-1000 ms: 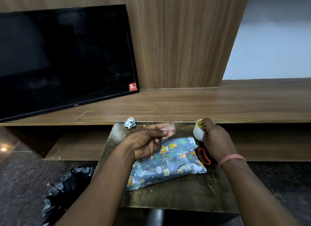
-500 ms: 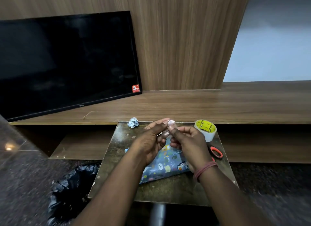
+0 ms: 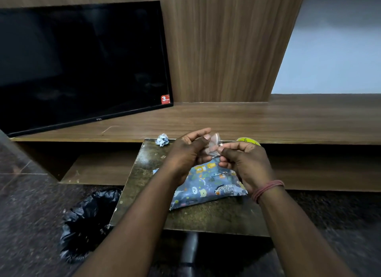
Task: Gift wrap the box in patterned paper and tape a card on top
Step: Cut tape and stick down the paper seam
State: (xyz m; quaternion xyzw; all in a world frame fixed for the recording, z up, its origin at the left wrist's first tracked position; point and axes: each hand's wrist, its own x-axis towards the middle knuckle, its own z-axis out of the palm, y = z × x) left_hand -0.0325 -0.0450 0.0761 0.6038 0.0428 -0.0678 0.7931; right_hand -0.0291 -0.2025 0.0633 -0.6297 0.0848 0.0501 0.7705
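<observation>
The box wrapped in blue animal-print paper [image 3: 208,189] lies flat on a small dark table [image 3: 206,217]. Above its far end, my left hand [image 3: 185,153] and my right hand [image 3: 244,163] pinch a clear piece of tape [image 3: 213,145] between their fingertips. The tape looks crumpled and stands upright between the two hands. Only the yellow top of the tape roll [image 3: 248,141] shows behind my right hand, at the table's far right corner. No card is visible.
A crumpled scrap of wrapping paper [image 3: 162,140] sits at the table's far left corner. A black television [image 3: 82,66] leans on the wooden shelf [image 3: 247,120] behind. A black plastic bag [image 3: 88,223] lies on the floor to the left of the table.
My right hand left the tape roll and came over to join the left hand on the tape piece. Both hands have since risen slightly, and the scissors are now hidden.
</observation>
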